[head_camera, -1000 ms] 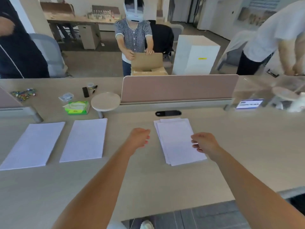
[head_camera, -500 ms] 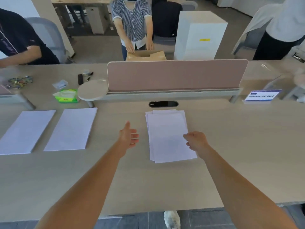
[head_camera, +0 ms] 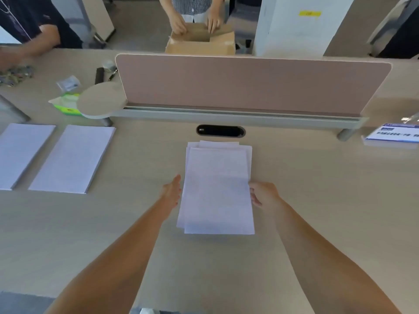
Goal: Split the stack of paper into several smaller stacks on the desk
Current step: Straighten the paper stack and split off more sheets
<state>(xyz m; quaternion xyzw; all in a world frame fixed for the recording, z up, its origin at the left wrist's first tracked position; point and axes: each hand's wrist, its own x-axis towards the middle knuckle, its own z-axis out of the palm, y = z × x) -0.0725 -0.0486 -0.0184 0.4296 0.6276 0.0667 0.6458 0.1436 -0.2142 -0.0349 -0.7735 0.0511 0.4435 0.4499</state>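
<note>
Paper stack [head_camera: 217, 189] lies in the middle of the desk [head_camera: 317, 200], just in front of the dark oval cable port [head_camera: 220, 131], its sheets fanned unevenly at the far end. In the head view, the upper sheets sit skewed over the lower ones, and a shadow shows under their near edge.

The left hand [head_camera: 172, 193] stands edge-on along the stack's left side. Its fingers [head_camera: 177, 180] are straight and held together, pointing away from the person; whether they touch the paper or only lie just beside it, I cannot tell. The right hand [head_camera: 263, 194] is at the right side, its fingers [head_camera: 254, 198] curled onto the edge of the upper sheets and gripping them.

Two smaller stacks [head_camera: 72, 158] lie side by side, well apart to the left. Behind the stack runs a pink divider panel [head_camera: 249, 85], with a green tissue pack [head_camera: 65, 104] near its left end.
</note>
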